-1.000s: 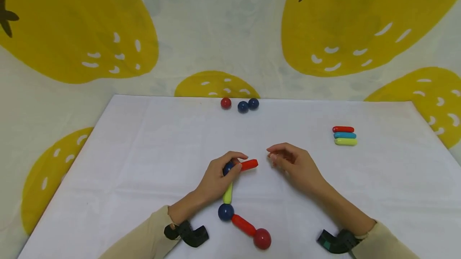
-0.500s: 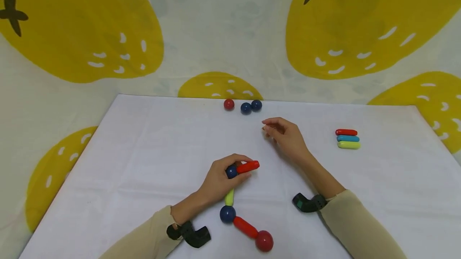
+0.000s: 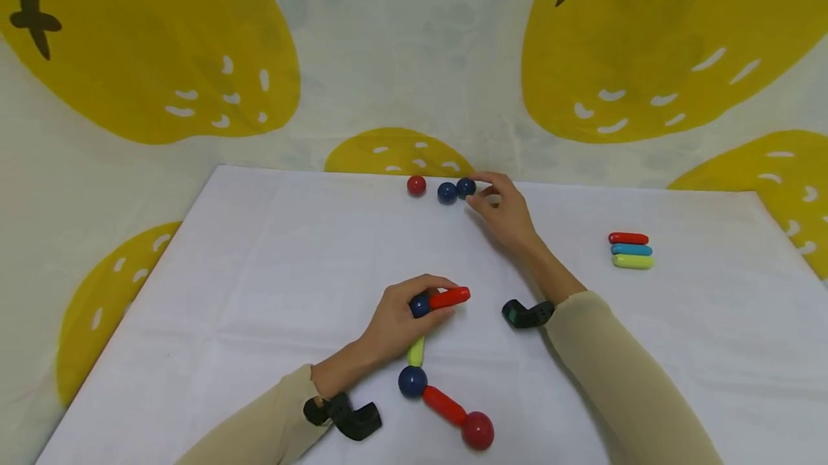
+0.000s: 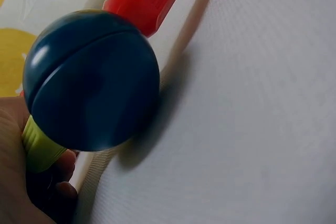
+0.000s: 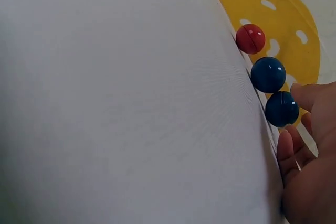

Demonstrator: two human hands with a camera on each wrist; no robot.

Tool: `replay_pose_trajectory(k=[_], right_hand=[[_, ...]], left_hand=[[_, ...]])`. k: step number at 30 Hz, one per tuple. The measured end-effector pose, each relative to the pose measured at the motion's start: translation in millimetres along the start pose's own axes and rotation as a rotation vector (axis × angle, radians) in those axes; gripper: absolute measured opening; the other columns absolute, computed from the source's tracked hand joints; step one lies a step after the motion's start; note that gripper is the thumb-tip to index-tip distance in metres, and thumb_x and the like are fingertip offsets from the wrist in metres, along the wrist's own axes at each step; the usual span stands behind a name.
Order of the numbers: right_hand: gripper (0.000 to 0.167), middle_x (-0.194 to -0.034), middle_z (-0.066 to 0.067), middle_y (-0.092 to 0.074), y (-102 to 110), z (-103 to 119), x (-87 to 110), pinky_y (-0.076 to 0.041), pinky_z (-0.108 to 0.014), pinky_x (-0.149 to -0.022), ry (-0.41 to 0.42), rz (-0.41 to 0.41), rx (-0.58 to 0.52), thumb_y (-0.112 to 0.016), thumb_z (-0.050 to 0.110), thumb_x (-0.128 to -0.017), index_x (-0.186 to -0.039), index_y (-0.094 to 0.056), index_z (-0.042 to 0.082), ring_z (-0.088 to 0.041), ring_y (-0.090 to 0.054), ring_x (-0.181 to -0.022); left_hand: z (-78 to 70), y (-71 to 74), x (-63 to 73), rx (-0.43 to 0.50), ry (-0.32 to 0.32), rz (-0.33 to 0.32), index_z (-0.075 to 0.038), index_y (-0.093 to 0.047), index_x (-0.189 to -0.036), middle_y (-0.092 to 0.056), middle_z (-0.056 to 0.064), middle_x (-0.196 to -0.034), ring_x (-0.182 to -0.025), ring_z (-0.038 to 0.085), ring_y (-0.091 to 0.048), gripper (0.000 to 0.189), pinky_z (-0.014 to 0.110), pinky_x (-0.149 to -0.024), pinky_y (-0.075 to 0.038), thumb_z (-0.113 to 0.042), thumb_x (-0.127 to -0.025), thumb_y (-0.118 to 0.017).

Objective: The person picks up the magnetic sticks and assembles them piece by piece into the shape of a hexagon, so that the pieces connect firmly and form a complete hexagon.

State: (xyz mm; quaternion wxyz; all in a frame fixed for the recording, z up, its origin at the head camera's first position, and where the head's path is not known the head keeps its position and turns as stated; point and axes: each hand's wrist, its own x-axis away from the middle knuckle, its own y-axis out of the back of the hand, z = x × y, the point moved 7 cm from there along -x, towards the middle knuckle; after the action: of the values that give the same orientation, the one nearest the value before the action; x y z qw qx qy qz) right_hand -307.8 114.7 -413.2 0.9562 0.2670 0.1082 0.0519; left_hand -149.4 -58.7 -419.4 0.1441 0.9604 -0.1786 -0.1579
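Note:
My left hand (image 3: 388,321) grips a chain of balls and rods at its upper blue ball (image 3: 420,305), from which a red rod (image 3: 450,297) sticks out to the right. Below the hand, a yellow-green rod (image 3: 416,352) leads to a larger-looking blue ball (image 4: 92,82); another red rod (image 3: 444,406) joins that to a red ball (image 3: 478,430). At the table's far edge, the thumb and fingers of my right hand (image 3: 507,210) are spread on either side of a loose blue ball (image 5: 282,109), fingertips right at its surface.
A second loose blue ball (image 5: 268,75) sits against the first, and a loose red ball (image 3: 417,186) lies to their left. Red (image 3: 628,238), blue (image 3: 631,249) and yellow-green rods (image 3: 632,261) lie side by side on the white table (image 3: 291,249) at right.
My right hand has moved forward from near the chain to the loose blue balls at the far edge. The left hand keeps its hold on the chain, fingers slightly shifted.

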Motion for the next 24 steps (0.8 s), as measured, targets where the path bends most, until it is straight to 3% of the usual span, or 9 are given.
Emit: replay_pose_trajectory(k=[9,17,24], right_hand=[[0.036,-0.129,-0.002,-0.052,-8,-3,-10.8,-0.046,-0.037,-0.087,0.042,-0.025,0.048,-0.065,0.015,-0.092,-0.128,-0.061,0.020,-0.023,-0.055,-0.098],[0.038,-0.119,-0.007,-0.055,-10,-1,-15.6,-0.046,-0.036,-0.078,0.073,-0.049,0.111,-0.070,0.016,-0.088,-0.126,-0.063,0.017,-0.022,-0.054,-0.090],[0.037,-0.117,-0.008,-0.056,-8,-5,-12.5,-0.045,-0.038,-0.084,-0.019,-0.037,0.095,-0.069,0.021,-0.089,-0.125,-0.060,0.016,-0.024,-0.054,-0.097]], left_hand=[[0.5,1.6,-0.1,-0.008,-0.028,0.002,-0.022,-0.064,-0.119,-0.064,-0.010,-0.114,-0.108,0.009,-0.056,0.030,0.033,-0.093,-0.045,-0.020,-0.089,-0.069],[-2.4,4.3,-0.8,0.001,-0.018,-0.009,-0.015,-0.065,-0.118,-0.065,-0.003,-0.112,-0.105,0.013,-0.057,0.033,0.035,-0.092,-0.045,-0.011,-0.086,-0.072],[0.8,1.7,-0.2,0.009,0.025,0.006,-0.016,-0.064,-0.119,-0.065,-0.006,-0.112,-0.104,0.011,-0.055,0.032,0.031,-0.089,-0.046,-0.013,-0.087,-0.071]])
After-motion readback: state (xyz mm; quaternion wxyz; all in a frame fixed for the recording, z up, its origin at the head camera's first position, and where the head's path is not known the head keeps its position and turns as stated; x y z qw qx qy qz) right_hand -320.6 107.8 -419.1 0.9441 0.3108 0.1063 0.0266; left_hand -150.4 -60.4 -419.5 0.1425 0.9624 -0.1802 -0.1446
